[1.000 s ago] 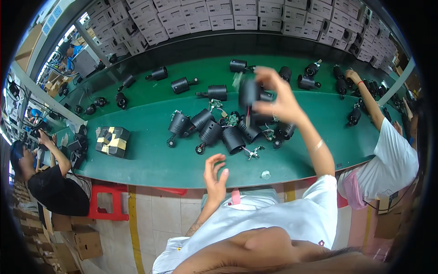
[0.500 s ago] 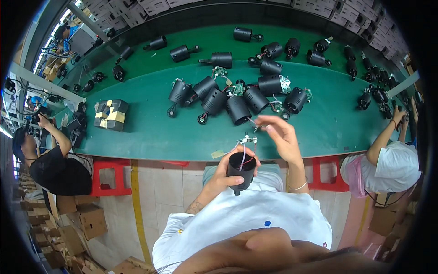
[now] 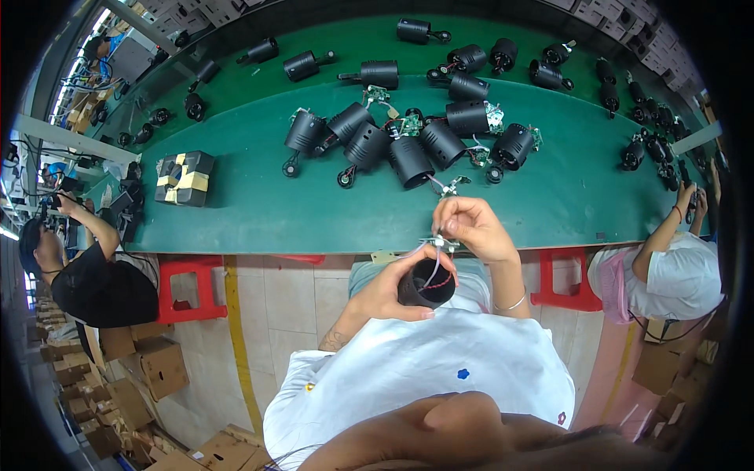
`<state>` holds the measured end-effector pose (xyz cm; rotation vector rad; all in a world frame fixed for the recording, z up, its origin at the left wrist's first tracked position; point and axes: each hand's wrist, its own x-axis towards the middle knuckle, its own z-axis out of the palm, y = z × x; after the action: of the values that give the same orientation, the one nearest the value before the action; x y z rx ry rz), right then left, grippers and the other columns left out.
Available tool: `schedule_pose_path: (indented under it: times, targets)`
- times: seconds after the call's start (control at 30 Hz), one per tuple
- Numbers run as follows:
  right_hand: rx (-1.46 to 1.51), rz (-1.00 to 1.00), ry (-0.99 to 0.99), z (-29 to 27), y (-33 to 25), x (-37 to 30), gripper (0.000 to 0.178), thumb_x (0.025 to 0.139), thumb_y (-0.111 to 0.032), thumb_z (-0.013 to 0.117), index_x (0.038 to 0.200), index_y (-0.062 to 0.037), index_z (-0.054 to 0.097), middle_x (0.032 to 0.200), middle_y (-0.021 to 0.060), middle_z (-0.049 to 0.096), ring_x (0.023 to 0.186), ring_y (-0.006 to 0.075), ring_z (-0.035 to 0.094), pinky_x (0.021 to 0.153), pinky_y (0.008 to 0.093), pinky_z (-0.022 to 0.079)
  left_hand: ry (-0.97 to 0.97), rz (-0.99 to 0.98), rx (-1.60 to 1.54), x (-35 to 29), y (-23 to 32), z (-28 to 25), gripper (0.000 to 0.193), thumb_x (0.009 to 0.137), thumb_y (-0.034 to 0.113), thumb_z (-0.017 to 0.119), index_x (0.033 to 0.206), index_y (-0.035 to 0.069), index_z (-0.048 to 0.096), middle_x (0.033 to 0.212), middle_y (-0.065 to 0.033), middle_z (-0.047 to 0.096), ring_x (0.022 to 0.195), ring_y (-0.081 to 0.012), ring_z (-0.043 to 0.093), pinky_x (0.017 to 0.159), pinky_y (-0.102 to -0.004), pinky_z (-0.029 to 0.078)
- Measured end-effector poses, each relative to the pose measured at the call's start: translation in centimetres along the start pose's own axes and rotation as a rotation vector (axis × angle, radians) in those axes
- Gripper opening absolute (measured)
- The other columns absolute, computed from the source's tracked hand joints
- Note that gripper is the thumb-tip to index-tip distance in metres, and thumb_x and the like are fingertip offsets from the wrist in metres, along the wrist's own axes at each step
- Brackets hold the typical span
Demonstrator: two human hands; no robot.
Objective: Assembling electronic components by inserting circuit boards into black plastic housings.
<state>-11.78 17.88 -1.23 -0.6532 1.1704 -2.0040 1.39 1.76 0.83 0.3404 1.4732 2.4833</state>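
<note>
Green tabletop (image 3: 259,226) is stretching across in front of you. Spare cups (image 3: 410,161) are piling up mid-table, some w/ boards hanging out, & more are lying scattered along the back. A taped block (image 3: 185,179) is sitting off to the L.

Hands: your L hand (image 3: 383,292) is wrapping round a black cup (image 3: 430,297), grasping it. Your R hand (image 3: 476,228) is hovering just past the rim, fingers bunching right by the board (image 3: 441,242); can't tell if they're pinching it or only touching.

That cup is sitting over your lap, just this side of the near edge, mouth facing up. Its board is resting outside, by the far rim. A pale tag (image 3: 382,257) is poking out L of your fingers. Wires (image 3: 437,272), pale + red, are running from the board down into the cup.

Step in hand: prob. you're sorting the board & its leads at the mouth. Next move is likely calling for a steady L hold, a light R pinch & no tugging on the wires.
</note>
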Motion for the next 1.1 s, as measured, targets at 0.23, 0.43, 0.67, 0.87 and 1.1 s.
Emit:
schedule_pose_path:
  times: [0.23,0.43,0.67,0.87,1.1]
  targets:
    - [0.020,0.101,0.163,0.2,-1.3,-0.5,0.044,0.069,0.010,0.075,0.108,-0.0007,0.057,0.081,0.0069,0.063,0.065,0.0148,0.064,0.060,0.0225,0.053,-0.053,0.028,0.313,-0.3,-0.4,-1.3,0.067,0.060,0.012,0.080,0.120,0.005,0.049,0.116,-0.0153,0.057,0.097,-0.0246,0.059,0.092,-0.0341,0.043]
    - [0.160,-0.072,0.281,0.6,-0.4,-0.4,0.064,0.063,0.017,0.075,0.119,-0.0012,0.050,0.086,0.0097,0.064,0.070,0.0175,0.068,0.060,0.0233,0.055,0.001,-0.023,-0.107,-0.3,-2.2,-2.8,0.078,0.059,0.012,0.080,0.126,0.007,0.041,0.124,-0.0195,0.053,0.091,-0.0273,0.062,0.085,-0.0347,0.048]
    - [0.580,-0.189,0.046,0.3,0.7,0.2,0.068,0.064,0.021,0.069,0.124,-0.0014,0.046,0.094,0.0125,0.063,0.071,0.0199,0.068,0.064,0.0246,0.054,-0.361,0.086,-0.909,1.0,-3.9,-2.6,0.082,0.056,0.012,0.081,0.125,0.007,0.038,0.119,-0.0272,0.055,0.077,-0.0320,0.065,0.071,-0.0336,0.054]
    - [0.409,-0.213,0.024,0.0,0.6,0.1,0.065,0.068,0.020,0.066,0.126,-0.0025,0.046,0.098,0.0128,0.062,0.068,0.0197,0.066,0.067,0.0260,0.054,-0.284,0.082,-0.617,0.4,-2.7,-2.5,0.074,0.055,0.011,0.079,0.121,0.006,0.047,0.124,-0.0235,0.057,0.081,-0.0332,0.066,0.075,-0.0376,0.054]
    - [0.137,0.029,0.080,-0.1,0.9,0.2,0.041,0.071,0.015,0.068,0.109,0.0010,0.060,0.096,0.0114,0.064,0.069,0.0165,0.063,0.069,0.0248,0.053,-0.139,0.276,0.450,1.3,0.0,-1.8,0.058,0.057,0.011,0.079,0.111,0.004,0.058,0.120,-0.0162,0.062,0.091,-0.0280,0.066,0.083,-0.0353,0.051]
